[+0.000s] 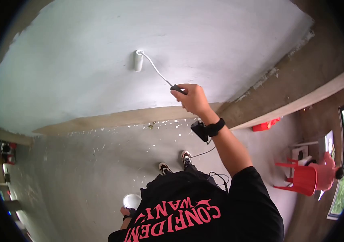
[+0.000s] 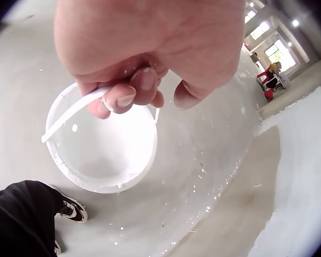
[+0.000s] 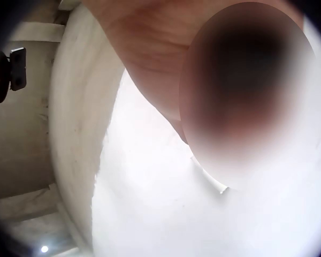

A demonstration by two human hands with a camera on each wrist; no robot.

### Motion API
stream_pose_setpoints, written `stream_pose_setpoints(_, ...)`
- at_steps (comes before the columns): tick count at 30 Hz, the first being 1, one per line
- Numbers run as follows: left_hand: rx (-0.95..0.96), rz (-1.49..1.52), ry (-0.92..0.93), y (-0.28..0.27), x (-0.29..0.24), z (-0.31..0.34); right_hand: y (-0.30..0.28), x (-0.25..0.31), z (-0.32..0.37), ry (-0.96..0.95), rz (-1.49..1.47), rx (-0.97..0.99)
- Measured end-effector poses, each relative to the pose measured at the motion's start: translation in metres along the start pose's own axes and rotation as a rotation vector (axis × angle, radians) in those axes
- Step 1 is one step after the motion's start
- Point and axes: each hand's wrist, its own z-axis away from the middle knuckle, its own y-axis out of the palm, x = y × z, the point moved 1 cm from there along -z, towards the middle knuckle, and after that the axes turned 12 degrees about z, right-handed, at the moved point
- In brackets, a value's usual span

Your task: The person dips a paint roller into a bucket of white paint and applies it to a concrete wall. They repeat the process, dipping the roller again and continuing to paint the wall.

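Observation:
In the head view my right hand (image 1: 193, 99) grips the black handle of a paint roller (image 1: 139, 62). Its bent wire frame reaches up and left, and the white sleeve lies against the painted wall (image 1: 99, 72). A blurred patch covers most of the grip in the right wrist view, where the right hand (image 3: 155, 59) shows at the top. Low at my left side, my left hand (image 2: 150, 48) has its fingers curled round the white bail handle of a bucket (image 2: 101, 184). The bucket hangs below the hand, with white paint along its inner wall.
White paint drops speckle the grey floor (image 1: 99, 169) along the wall's foot. Bare brown wall (image 1: 284, 92) borders the painted area. At the right, a person sits on a red chair (image 1: 303, 177). A cable (image 1: 204, 153) runs from my right wrist camera.

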Motion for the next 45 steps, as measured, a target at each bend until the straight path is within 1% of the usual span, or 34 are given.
stream_pose_setpoints(1,-0.037,0.297,-0.175,-0.002,0.004,0.003,0.014,0.008,-0.005,-0.027,-0.051,-0.001)
stream_pose_setpoints(2,-0.165,0.554,-0.315,-0.002,0.015,0.004,0.026,0.016,-0.008,-0.043,-0.053,0.018)
stream_pose_setpoints(3,-0.189,0.570,-0.318,-0.003,0.023,0.004,0.039,0.024,-0.012,-0.043,-0.100,0.038)
stream_pose_setpoints(4,-0.230,0.732,-0.474,-0.002,0.034,0.003,0.050,0.033,-0.014,-0.042,-0.147,0.061)
stream_pose_setpoints(5,-0.268,0.896,-0.630,0.004,0.005,0.020,0.061,0.040,-0.016,-0.039,-0.193,0.085)
stream_pose_setpoints(6,-0.458,0.897,-0.589,0.010,-0.026,0.041,0.072,0.045,-0.017,-0.053,-0.194,0.111)
stream_pose_setpoints(7,-0.480,0.913,-0.592,0.008,-0.029,0.047,0.080,0.049,-0.017,-0.043,-0.254,0.103)
stream_pose_setpoints(8,-0.447,0.957,-0.639,0.003,-0.011,0.041,0.089,0.052,-0.018,-0.032,-0.313,0.093)
stream_pose_setpoints(9,-0.410,1.000,-0.685,0.001,0.001,0.040,0.097,0.053,-0.018,-0.044,-0.312,0.112)
stream_pose_setpoints(10,-0.464,1.004,-0.734,0.000,0.002,0.044,0.105,0.054,-0.016,-0.037,-0.379,0.108)
stream_pose_setpoints(11,-0.474,1.015,-0.735,0.000,0.001,0.048,0.111,0.053,-0.013,-0.026,-0.445,0.101)
stream_pose_setpoints(13,-0.474,0.978,-0.738,0.002,0.002,0.054,0.121,0.049,-0.003,-0.050,-0.446,0.120)
stream_pose_setpoints(15,-0.445,0.950,-0.739,-0.002,0.001,0.062,0.129,0.039,0.007,-0.038,-0.614,0.100)
stream_pose_setpoints(16,-0.413,0.911,-0.736,-0.002,0.002,0.063,0.131,0.032,0.013,-0.034,-0.663,0.125)
stream_pose_setpoints(17,-0.361,0.781,-0.633,-0.009,0.038,0.052,0.130,0.028,0.019,-0.038,-0.656,0.113)
stream_pose_setpoints(19,-0.302,0.731,-0.601,0.001,0.032,0.037,0.127,0.018,0.032,-0.005,-0.808,0.091)
stream_pose_setpoints(21,-0.223,0.638,-0.538,-0.010,0.047,0.040,0.118,0.005,0.041,-0.008,-0.826,0.053)
stream_pose_setpoints(23,-0.158,0.549,-0.473,-0.017,0.053,0.039,0.107,-0.008,0.051,0.123,-0.927,-0.010)
stream_pose_setpoints(24,-0.130,0.504,-0.439,-0.021,0.054,0.038,0.102,-0.011,0.053,0.157,-0.877,-0.064)
stream_pose_setpoints(27,-0.051,0.369,-0.332,-0.030,0.053,0.029,0.091,-0.024,0.051,0.226,-0.848,-0.172)
stream_pose_setpoints(29,-0.004,0.280,-0.256,-0.024,0.050,0.018,0.082,-0.026,0.045,0.222,-0.801,-0.213)
stream_pose_setpoints(30,0.003,0.280,-0.251,-0.024,0.048,0.010,0.077,-0.028,0.040,0.223,-0.756,-0.243)
stream_pose_setpoints(32,0.039,0.300,-0.336,-0.021,0.046,-0.010,0.069,-0.024,0.034,0.210,-0.722,-0.253)
stream_pose_setpoints(33,0.045,0.300,-0.331,-0.018,0.043,-0.019,0.065,-0.022,0.030,0.203,-0.688,-0.257)
stream_pose_setpoints(35,-0.120,0.666,-0.538,-0.007,0.027,-0.029,0.055,-0.006,0.022,0.170,-0.681,-0.272)
stream_pose_setpoints(36,-0.113,0.669,-0.536,-0.002,0.009,-0.029,0.049,0.005,0.017,0.125,-0.665,-0.289)
stream_pose_setpoints(38,-0.205,0.854,-0.724,0.003,-0.018,-0.029,0.031,0.027,0.004,0.062,-0.669,-0.307)
stream_pose_setpoints(39,-0.190,0.854,-0.718,0.006,-0.029,-0.031,0.020,0.039,-0.002,0.054,-0.669,-0.321)
stream_pose_setpoints(42,-0.178,0.941,-0.711,0.017,-0.034,-0.052,-0.016,0.074,-0.017,-0.069,-0.607,-0.324)
stream_pose_setpoints(45,-0.163,0.928,-0.709,0.020,-0.043,-0.058,-0.036,0.096,-0.019,-0.110,-0.587,-0.335)
